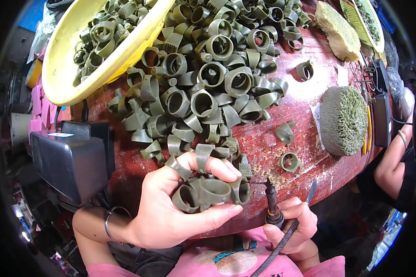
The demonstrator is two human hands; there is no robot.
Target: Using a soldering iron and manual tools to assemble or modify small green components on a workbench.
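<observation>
My left hand (pixel 164 217) pinches a small group of dark green rings (pixel 215 191) between thumb and fingers, and more green rings (pixel 204 158) sit around its fingers. In my right hand (pixel 296 224) is a pen-shaped hot tool (pixel 272 205) with a dark, thin bent tip. That tip reaches to the rightmost held ring (pixel 240 190); whether it touches cannot be made out. A narrow blade tool (pixel 312 190) with a dark wrapped handle also lies between the right hand's fingers. Beyond the left hand spreads a heap of similar rings (pixel 203 102).
A yellow basket (pixel 55 69) of rings stands far left, above a black box (pixel 69 159). Right on the red table (pixel 263 134) are loose rings (pixel 289 161), crumbs, a rough green-grey block (pixel 344 121) and a pale sponge-like block (pixel 338 31). Another person's arm (pixel 395 159) is at right.
</observation>
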